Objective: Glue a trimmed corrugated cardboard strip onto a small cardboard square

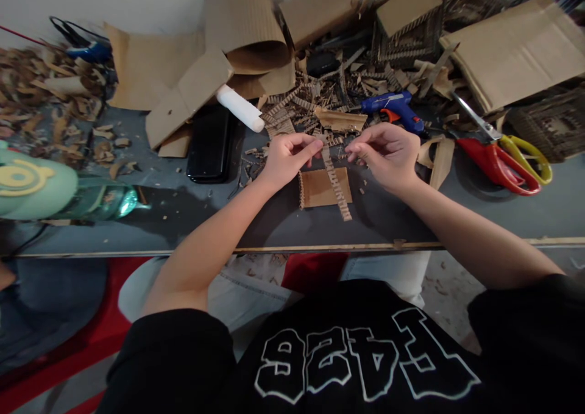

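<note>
My left hand (292,158) pinches the upper end of a narrow corrugated cardboard strip (337,185). The strip hangs down at a slant over a small square cardboard piece (315,189) lying on the grey table (201,216). Just right of the strip, my right hand (386,155) has its thumb and fingertips pressed together; whatever they hold is too small to make out. A gap separates the two hands. Behind them lies a heap of cardboard scraps (301,100).
A blue glue gun (393,108), red-handled scissors (498,164) and yellow-handled scissors (525,155) lie right. Left are a black phone-like object (209,142), white roll (240,108) and green bottle (41,182). Large cardboard pieces (521,48) stand behind. A person's arm shows at far left.
</note>
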`<state>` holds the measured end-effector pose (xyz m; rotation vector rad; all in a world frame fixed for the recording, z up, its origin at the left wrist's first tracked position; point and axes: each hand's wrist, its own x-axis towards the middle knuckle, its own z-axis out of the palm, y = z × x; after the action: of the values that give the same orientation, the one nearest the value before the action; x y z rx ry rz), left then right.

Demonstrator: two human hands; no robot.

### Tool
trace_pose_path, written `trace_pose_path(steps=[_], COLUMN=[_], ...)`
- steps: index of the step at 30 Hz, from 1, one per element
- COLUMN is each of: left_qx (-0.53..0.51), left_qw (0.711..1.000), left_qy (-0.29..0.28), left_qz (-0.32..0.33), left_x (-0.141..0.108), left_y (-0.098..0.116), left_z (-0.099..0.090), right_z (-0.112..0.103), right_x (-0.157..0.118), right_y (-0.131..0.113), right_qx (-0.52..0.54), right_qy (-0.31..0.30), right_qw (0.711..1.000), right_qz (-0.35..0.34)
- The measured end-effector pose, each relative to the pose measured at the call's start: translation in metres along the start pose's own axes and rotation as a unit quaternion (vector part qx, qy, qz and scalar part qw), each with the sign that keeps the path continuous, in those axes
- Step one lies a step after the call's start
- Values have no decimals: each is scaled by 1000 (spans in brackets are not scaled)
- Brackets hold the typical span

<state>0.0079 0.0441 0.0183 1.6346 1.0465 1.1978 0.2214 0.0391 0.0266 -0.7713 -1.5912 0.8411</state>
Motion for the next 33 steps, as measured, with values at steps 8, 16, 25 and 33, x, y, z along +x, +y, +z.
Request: trace_pose_path(steps=[8, 16, 25, 33], left_qx=[-10, 14, -8, 18], left_qw=[1000, 1000, 1000, 999], left_qy=[-1, 4, 8, 8], left_qz=[5, 9, 13, 36], left_x=[-1, -1, -1, -2], left_y=[1, 2, -2, -4], left_z=[0, 0, 1, 0], right_z=[1, 0, -2, -11], right_x=[1, 1, 1, 8], right_y=[2, 6, 11, 15], right_qx=[2, 2, -30, -176], right_qy=[4, -1, 4, -24], right_qw=[1000, 1000, 1000, 982], right_qz=[5, 8, -4, -71])
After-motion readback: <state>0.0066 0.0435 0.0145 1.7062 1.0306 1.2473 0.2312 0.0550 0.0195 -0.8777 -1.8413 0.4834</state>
